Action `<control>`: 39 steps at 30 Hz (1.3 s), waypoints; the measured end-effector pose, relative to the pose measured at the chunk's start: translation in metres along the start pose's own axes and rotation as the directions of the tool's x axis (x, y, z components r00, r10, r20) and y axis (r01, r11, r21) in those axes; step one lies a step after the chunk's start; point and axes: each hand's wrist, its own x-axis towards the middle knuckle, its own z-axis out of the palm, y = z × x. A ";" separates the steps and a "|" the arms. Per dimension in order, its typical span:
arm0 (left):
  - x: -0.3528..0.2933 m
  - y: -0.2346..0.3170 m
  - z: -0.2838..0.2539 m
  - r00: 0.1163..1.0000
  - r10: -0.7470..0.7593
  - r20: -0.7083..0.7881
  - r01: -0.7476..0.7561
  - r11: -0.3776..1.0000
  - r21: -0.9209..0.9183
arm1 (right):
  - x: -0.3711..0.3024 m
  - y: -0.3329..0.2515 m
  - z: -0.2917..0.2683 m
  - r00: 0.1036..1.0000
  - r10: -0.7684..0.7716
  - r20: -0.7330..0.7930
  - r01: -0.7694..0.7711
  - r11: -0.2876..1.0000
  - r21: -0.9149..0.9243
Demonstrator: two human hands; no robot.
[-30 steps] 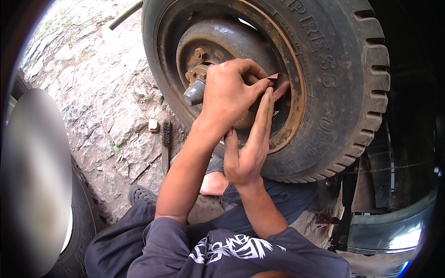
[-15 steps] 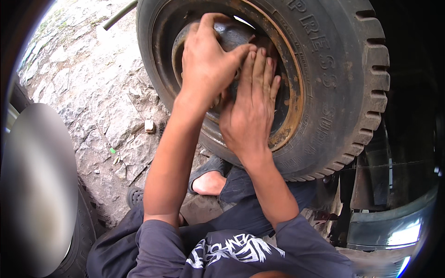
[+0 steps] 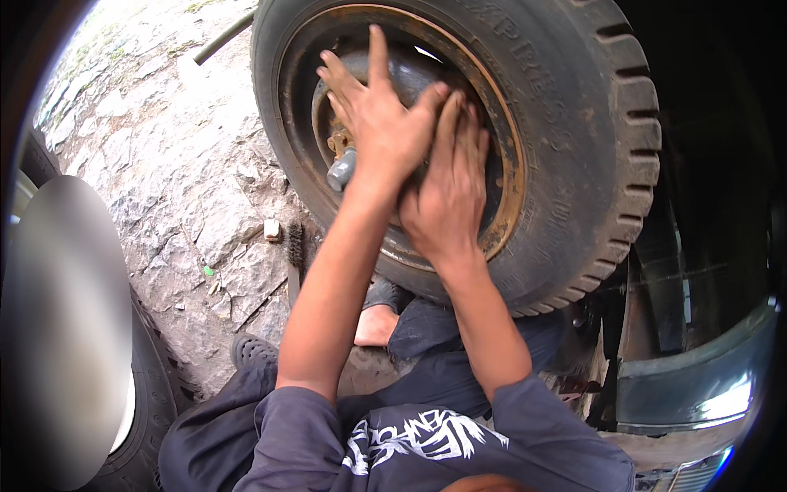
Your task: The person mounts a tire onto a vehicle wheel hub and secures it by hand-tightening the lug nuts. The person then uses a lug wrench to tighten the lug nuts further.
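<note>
A large black tyre stands upright before me on a rusty brown wheel rim. My left hand is open over the hub, its fingers spread wide. Beside it, my right hand lies with its fingers stretched out together over the right part of the hub. The left thumb almost meets the right fingertips. Nothing shows in either hand, though the palms are hidden. Left of my left wrist, a grey cylindrical piece sticks out near a rusty nut on the hub.
Rough stone ground lies to the left, with a wire brush and a small whitish block on it. A dark bar is beyond. Another tyre stands at the lower left. A shiny curved vehicle panel is at the lower right.
My left hand has gone from curled fingers to spread ones and moved slightly right. The grey cylindrical piece and wire brush now show. My right hand stays nearly in place.
</note>
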 end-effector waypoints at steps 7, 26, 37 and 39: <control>-0.039 0.001 0.020 0.998 0.054 0.027 -0.054 0.999 -0.007 | -0.028 0.013 -0.005 0.997 0.019 0.078 -0.024 0.998 0.052; -0.001 -0.028 -0.006 0.995 -0.079 0.059 0.078 0.997 0.018 | 0.003 0.004 -0.011 1.000 -0.009 -0.005 0.009 0.996 0.089; -0.032 -0.038 -0.036 0.984 -0.166 -0.072 0.154 0.977 -0.150 | 0.040 -0.007 -0.007 0.998 -0.039 0.047 0.042 0.998 -0.051; -0.021 -0.051 -0.045 0.976 -0.202 -0.079 0.170 0.940 -0.296 | 0.064 -0.017 -0.003 0.989 -0.006 0.147 0.027 0.990 -0.138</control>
